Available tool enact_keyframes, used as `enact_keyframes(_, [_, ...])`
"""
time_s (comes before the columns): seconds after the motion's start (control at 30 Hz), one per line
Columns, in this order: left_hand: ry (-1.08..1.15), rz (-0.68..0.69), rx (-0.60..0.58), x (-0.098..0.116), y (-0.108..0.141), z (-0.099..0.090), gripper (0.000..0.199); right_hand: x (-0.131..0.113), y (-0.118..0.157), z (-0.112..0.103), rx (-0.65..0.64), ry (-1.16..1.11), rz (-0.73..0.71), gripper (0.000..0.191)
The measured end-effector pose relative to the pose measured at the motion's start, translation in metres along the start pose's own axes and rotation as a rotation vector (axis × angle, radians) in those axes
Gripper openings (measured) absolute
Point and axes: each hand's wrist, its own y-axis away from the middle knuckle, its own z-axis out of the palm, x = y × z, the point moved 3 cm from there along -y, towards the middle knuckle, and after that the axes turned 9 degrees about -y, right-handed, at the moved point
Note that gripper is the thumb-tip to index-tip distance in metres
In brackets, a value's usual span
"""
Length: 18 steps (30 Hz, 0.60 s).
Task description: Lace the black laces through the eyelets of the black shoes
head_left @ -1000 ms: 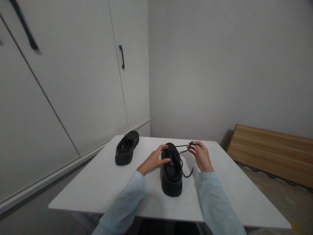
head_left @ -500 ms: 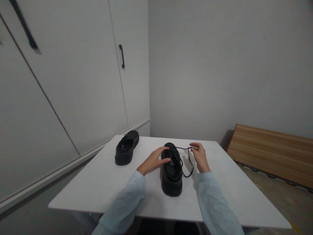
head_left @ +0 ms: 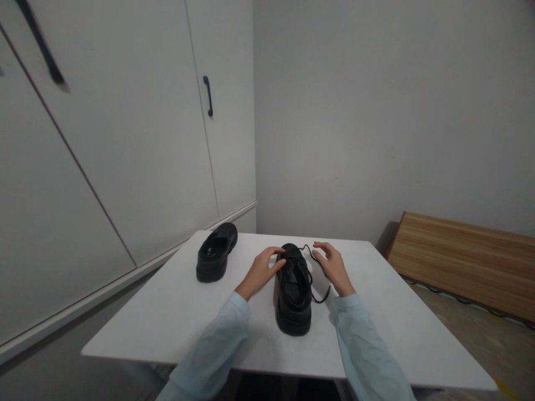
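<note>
A black lace-up shoe (head_left: 293, 320) stands on the white table in front of me, its heel towards me. My left hand (head_left: 261, 272) is at the shoe's front left, thumb and index fingertips closing on its upper near the lacing. To the right, my right hand (head_left: 334, 269) is raised with thumb and fingers apart, holding nothing. A thin black shoelace (head_left: 307, 248) runs slack from the lacing towards that hand and passes partly behind it. Another lace end (head_left: 321, 301) curls on the table beside the shoe.
A second black shoe (head_left: 212, 270) sits at the back left of the white table (head_left: 167, 328). White cabinet doors (head_left: 137, 139) with black handles rise on the left. A wood-grain board (head_left: 463, 262) leans by the wall at right, above a dark cable.
The lace that was stretched taut between the shoe and my right hand is now slack. My right hand has let go and moved slightly left; my left thumb has moved up the shoe.
</note>
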Motion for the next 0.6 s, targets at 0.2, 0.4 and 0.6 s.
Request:
enact_keyframes(0.2, [-0.112, -0.052, 0.106, -0.007, -0.001, -0.001, 0.011, -0.014, 0.012, 0.018, -0.324, -0.143, 0.044, 0.037])
enact_keyframes(0.4, [-0.082, -0.056, 0.070, -0.006, 0.000, 0.005, 0.010, -0.016, 0.020, 0.024, -0.497, -0.111, 0.091, 0.057])
enact_keyframes(0.6, [0.000, -0.100, 0.059, -0.009, 0.001, 0.010, 0.012, -0.014, 0.021, 0.024, -0.535, -0.043, 0.068, 0.067])
